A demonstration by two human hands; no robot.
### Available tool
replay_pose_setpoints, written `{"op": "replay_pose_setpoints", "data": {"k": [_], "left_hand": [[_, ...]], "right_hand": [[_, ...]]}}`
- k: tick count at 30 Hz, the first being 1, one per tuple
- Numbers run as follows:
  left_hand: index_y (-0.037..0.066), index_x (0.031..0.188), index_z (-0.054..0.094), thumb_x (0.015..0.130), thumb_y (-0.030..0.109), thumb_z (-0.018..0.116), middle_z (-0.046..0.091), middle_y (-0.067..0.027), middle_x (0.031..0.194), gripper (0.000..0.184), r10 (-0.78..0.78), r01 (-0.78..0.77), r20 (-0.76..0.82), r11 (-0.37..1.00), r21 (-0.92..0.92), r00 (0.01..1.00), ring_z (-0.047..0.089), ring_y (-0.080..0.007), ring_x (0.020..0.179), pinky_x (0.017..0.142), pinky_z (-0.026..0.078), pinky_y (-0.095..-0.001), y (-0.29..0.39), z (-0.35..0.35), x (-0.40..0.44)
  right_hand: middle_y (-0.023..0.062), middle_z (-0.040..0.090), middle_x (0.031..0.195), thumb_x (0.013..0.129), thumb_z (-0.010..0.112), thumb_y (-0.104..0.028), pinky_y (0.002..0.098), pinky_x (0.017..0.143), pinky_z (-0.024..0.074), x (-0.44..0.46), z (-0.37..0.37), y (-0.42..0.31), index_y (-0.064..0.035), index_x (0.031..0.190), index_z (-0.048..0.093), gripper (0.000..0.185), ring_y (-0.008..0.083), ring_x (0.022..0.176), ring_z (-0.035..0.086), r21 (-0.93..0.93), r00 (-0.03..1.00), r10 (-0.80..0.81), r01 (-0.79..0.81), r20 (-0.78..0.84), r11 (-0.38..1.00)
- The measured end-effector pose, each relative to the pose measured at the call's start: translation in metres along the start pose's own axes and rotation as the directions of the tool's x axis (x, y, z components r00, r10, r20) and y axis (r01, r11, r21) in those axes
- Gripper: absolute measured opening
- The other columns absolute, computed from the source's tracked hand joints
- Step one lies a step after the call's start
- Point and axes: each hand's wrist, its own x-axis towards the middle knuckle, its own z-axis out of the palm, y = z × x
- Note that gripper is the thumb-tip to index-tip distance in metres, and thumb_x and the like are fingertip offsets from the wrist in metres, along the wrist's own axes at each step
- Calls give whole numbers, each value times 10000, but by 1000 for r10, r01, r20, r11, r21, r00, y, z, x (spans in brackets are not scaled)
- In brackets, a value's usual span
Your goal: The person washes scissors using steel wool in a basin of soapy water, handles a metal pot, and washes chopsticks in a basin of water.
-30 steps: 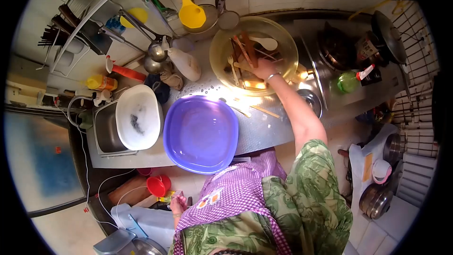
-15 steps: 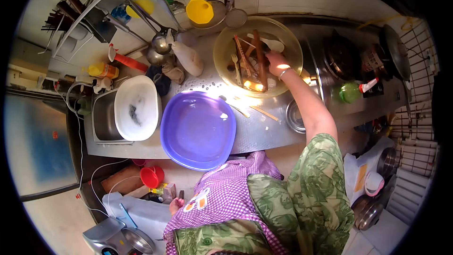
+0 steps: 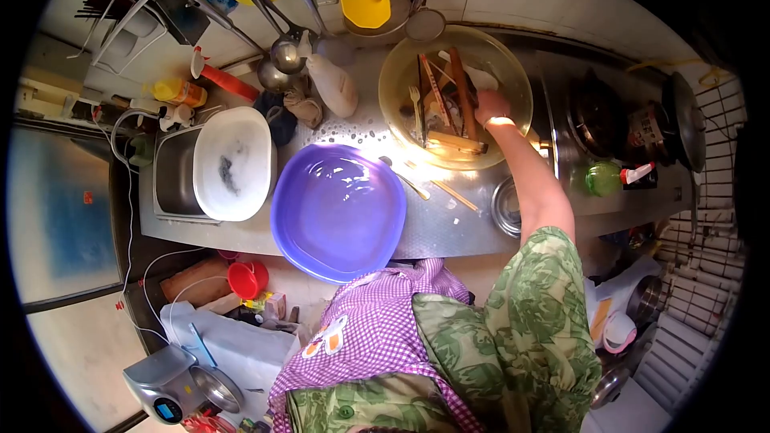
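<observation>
My right hand (image 3: 491, 104) reaches into a large yellowish basin (image 3: 388, 124) at the back of the counter. Its fingers point down among the utensils and are mostly hidden. Close beside the hand lies a long brown wooden stick (image 3: 463, 96). The basin also holds a wooden fork (image 3: 415, 98), a reddish chopstick-like stick (image 3: 434, 90), a light wooden piece (image 3: 457, 142) near the front rim and a white spoon-like piece (image 3: 481, 78). In front, to the left, sits a purple basin (image 3: 341, 220) with shiny water in it. My left hand is out of sight.
A white tub (image 3: 234, 207) with suds stands over the sink (image 3: 176, 180). Chopsticks (image 3: 455, 196) and a round metal dish (image 3: 505, 207) lie on the counter. A white spray bottle (image 3: 333, 87) stands behind; a green one (image 3: 603, 179) lies near the stove (image 3: 597, 112).
The view has shifted, so the counter things appear farther right. The light wooden piece has turned in the basin. My left hand, earlier low beside the apron, has gone from view.
</observation>
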Motion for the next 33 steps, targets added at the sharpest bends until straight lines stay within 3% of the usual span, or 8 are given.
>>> {"op": "replay_pose_setpoints", "data": {"k": [4, 7, 10, 13, 16, 19, 28, 33], "left_hand": [[36, 980, 570, 885, 197, 480, 600, -48, 756, 208, -4, 3, 12, 1000, 16, 1000, 577, -161, 659, 595, 489, -308, 3, 10, 0], [34, 980, 570, 887, 197, 479, 600, -49, 756, 209, -6, 6, 20, 1000, 24, 1000, 577, -160, 659, 597, 489, -307, 4, 16, 0], [33, 981, 570, 888, 196, 478, 601, -49, 756, 210, -6, 6, 23, 1000, 20, 1000, 576, -160, 658, 598, 489, -307, 3, 20, -1], [31, 981, 570, 889, 196, 477, 601, -50, 756, 211, -5, 5, 23, 1000, 15, 1000, 576, -160, 658, 600, 489, -307, 0, 22, -2], [30, 982, 570, 890, 196, 476, 602, -51, 756, 212, -5, 4, 19, 1000, 10, 1000, 576, -159, 658, 601, 489, -306, -2, 20, -4], [28, 983, 570, 892, 196, 476, 603, -52, 756, 213, -2, 3, 16, 1000, -4, 1000, 575, -159, 658, 603, 489, -306, -7, 20, -7], [24, 984, 570, 896, 195, 473, 605, -54, 757, 216, -13, 13, -3, 1000, -16, 1000, 574, -158, 657, 608, 489, -304, -28, 7, -16], [21, 985, 570, 898, 195, 472, 606, -55, 757, 218, -13, 13, -13, 1000, -17, 1000, 574, -158, 657, 610, 489, -304, -38, -1, -20]], "right_hand": [[116, 538, 1111, 692, 638, -115, 395, 812, 466, -6, -12, -2, -74, 866, 591, 185, 329, 1060, 497, 119, 985, -97, 80, 143, 990], [135, 498, 1211, 680, 628, -80, 378, 884, 441, -10, -8, -1, -60, 1000, 578, 324, 328, 1131, 458, 64, 918, -376, 385, -124, 921], [164, 390, 1329, 654, 646, -80, 359, 976, 383, -7, -5, 0, -48, 1190, 488, 559, 338, 1228, 370, 4, 795, -558, 575, -237, 818], [188, 266, 1406, 593, 703, -145, 335, 1055, 293, -10, -27, -15, -28, 1336, 322, 843, 340, 1302, 256, 2, 840, -541, 541, 28, 841], [188, 230, 1424, 535, 743, -206, 345, 1079, 249, 1, -29, -19, -22, 1355, 282, 959, 324, 1330, 203, -250, 820, -531, 571, 214, 782], [185, 244, 1419, 503, 758, -219, 344, 1090, 217, 16, -4, -1, -6, 1351, 282, 996, 294, 1345, 179, -549, 808, -565, 551, 166, 628], [120, 480, 1113, 516, 740, -176, 324, 977, 344, -2, -29, -33, -39, 1108, 518, 647, 266, 1122, 429, -497, 841, -484, 536, 243, 683], [123, 514, 1045, 563, 724, -145, 341, 935, 378, 15, 11, -13, -47, 1044, 541, 524, 266, 1072, 467, -379, 910, -396, 411, 121, 829]]}}
